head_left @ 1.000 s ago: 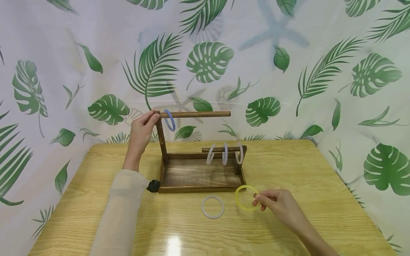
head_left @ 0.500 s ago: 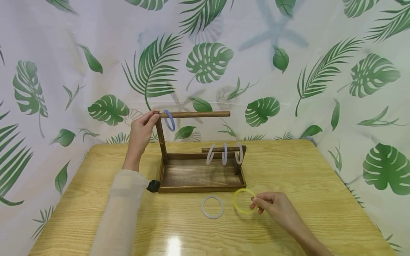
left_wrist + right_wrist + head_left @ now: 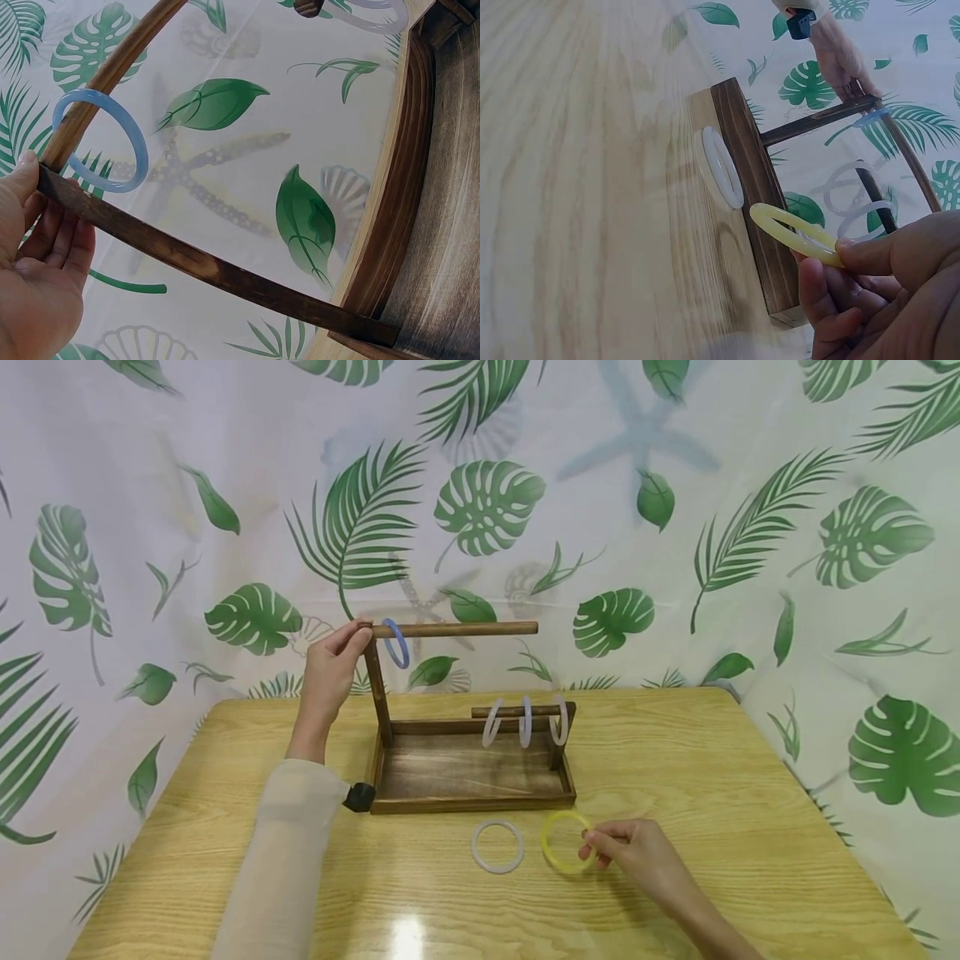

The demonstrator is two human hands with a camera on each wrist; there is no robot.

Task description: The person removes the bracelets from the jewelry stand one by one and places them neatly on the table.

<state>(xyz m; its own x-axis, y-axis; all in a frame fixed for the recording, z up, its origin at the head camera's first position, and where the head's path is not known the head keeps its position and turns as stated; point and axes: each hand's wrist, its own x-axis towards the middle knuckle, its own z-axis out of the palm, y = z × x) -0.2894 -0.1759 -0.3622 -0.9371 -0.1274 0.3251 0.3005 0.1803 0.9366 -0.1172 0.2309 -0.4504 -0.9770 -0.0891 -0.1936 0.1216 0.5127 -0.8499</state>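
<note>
With thumb and fingertips, my left hand (image 3: 327, 672) grips the top corner of a dark wooden bangle stand (image 3: 378, 689). A blue bangle (image 3: 139, 142) hangs on the stand's upper bar, just beside that hand. My right hand (image 3: 637, 860) pinches the right edge of a yellow bangle (image 3: 546, 845) in front of the stand's right corner. In the right wrist view this yellow bangle (image 3: 780, 234) is tilted, apparently just above the table. Left of it, a white bangle (image 3: 475, 847) lies flat on the wood.
On the short lower peg (image 3: 478, 712) hang a pale bangle (image 3: 491, 727), a bluish bangle (image 3: 527, 735) and another pale bangle (image 3: 564, 731). The stand's tray base (image 3: 472, 805) sits on the wooden table (image 3: 675, 752). A leaf-patterned cloth (image 3: 525, 577) rises behind the table.
My right hand has moved slightly toward me and to the left, carrying the yellow bangle closer to the white one. The left hand keeps its grip on the stand.
</note>
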